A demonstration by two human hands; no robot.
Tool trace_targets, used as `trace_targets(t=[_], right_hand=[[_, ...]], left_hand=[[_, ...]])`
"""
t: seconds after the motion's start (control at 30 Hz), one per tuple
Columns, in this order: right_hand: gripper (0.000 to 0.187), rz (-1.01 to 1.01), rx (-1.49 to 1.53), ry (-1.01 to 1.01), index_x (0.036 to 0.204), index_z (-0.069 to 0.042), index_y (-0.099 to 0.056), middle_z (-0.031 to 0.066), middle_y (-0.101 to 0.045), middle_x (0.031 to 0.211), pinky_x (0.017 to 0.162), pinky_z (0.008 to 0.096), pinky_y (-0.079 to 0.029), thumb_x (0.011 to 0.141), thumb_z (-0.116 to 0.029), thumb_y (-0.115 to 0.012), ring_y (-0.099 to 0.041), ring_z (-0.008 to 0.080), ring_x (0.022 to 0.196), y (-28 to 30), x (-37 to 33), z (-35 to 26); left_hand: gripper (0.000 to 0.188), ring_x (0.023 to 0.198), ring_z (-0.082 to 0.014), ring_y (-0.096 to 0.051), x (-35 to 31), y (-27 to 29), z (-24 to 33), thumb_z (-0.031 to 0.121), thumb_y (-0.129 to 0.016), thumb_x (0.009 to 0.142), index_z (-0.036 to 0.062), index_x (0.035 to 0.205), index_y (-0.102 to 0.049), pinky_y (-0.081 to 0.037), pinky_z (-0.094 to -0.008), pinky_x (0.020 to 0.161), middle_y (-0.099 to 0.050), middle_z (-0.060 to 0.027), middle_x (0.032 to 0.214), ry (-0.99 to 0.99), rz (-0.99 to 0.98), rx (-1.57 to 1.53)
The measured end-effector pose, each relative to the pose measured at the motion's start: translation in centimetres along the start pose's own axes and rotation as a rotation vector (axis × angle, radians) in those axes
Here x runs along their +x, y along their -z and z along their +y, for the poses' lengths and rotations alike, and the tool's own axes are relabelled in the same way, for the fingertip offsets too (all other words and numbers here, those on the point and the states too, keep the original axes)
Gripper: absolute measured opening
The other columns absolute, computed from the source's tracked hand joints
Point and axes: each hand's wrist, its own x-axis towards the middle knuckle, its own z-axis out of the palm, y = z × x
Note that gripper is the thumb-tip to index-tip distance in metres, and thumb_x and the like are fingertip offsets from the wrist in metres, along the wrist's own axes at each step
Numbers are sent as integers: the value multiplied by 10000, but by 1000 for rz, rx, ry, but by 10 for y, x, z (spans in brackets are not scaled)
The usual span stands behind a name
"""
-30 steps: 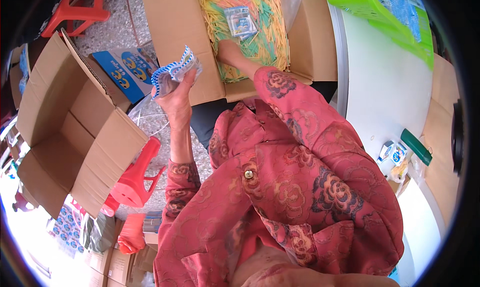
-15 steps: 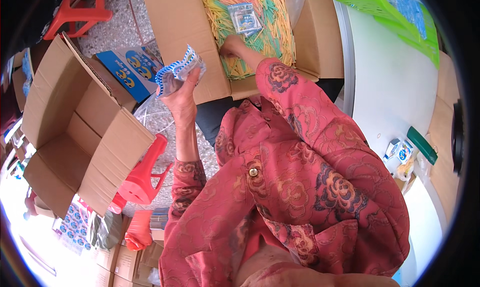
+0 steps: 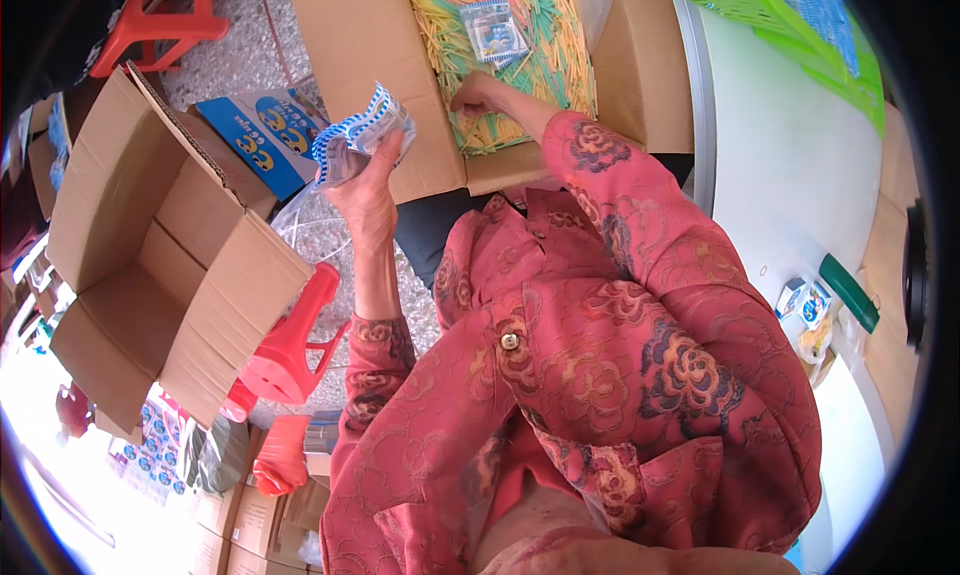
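My left hand (image 3: 365,190) is closed round a bunch of clear plastic packets (image 3: 352,140) with blue-and-white striped edges, held beside a cardboard box (image 3: 350,75). Inside that box lies a thick layer of thin sticks (image 3: 545,75) in yellow, green and pink. My right hand (image 3: 482,93) is over the near left part of the sticks, fingers bent down and drawn together; whatever is between the fingertips is hidden. Just beyond it, one more packet (image 3: 493,33) of the same striped kind lies flat on the sticks.
At left, an open cardboard carton (image 3: 150,265) leans by a red plastic stool (image 3: 290,345), with a blue printed box (image 3: 255,140) behind it. On the right, a white tabletop (image 3: 790,175) holds a green basket (image 3: 780,15). Another red stool (image 3: 165,25) stands far left.
My right hand has shifted slightly to the right over the sticks, its elbow farther out. My left hand keeps its hold on the packets, almost unmoved.
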Motion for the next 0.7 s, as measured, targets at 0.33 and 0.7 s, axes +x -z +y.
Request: trace_targets(t=[0.33, 0.7], right_hand=[[140, -202, 182, 245, 735, 14, -560, 67, -569, 619, 425, 231, -444, 697, -35, -685, -537, 123, 486, 36, -77, 0], [115, -402, -93, 247, 702, -5, -563, 55, -551, 612, 462, 229, -427, 684, -72, -654, -515, 110, 498, 63, -106, 27]], left_hand=[[316, 855, -134, -555, -10, -1, 6, -82, -688, 666, 48, 927, -565, -444, -290, 793, -579, -31, 912, -61, -26, -4], [296, 836, -137, -577, -26, -13, 12, -83, -663, 687, 20, 949, -572, -461, -289, 777, -601, -41, 917, -42, -158, -51]])
